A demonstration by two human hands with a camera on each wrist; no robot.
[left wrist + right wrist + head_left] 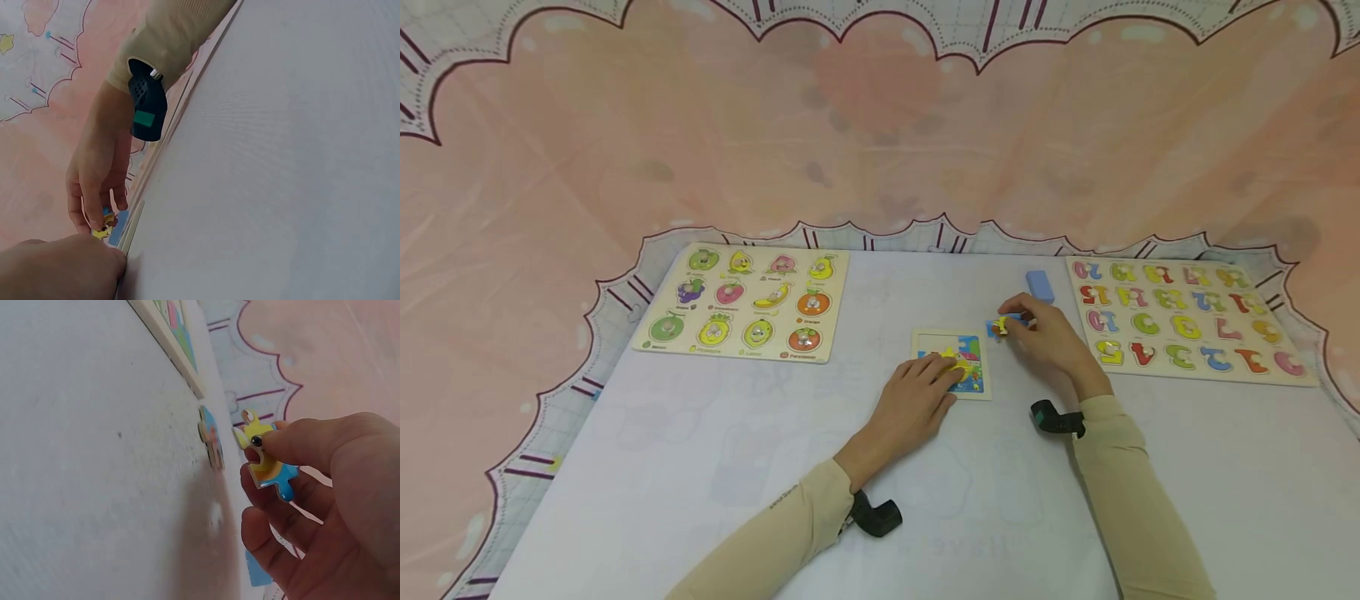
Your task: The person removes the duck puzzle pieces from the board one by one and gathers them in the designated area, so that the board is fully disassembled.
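Observation:
My right hand (1037, 333) pinches a yellow-and-blue jigsaw piece (265, 459) with a black eye printed on it, between thumb and fingers. Just above the table, it is held to the right of a small framed jigsaw puzzle (987, 387). Another jigsaw piece (211, 437) lies on the table by that hand, partly hidden by it in the head view. My left hand (913, 396) rests on the framed puzzle, its fingers reaching over the yellow part of the picture and hiding its lower left. The upper left of the frame shows bare backing.
A fruit puzzle board (752, 304) lies at the back left, and a number puzzle board (1195, 321) at the back right, near my right forearm. A blue block (1040, 286) sits behind my right hand. The white table (700, 467) ends at a patterned cloth.

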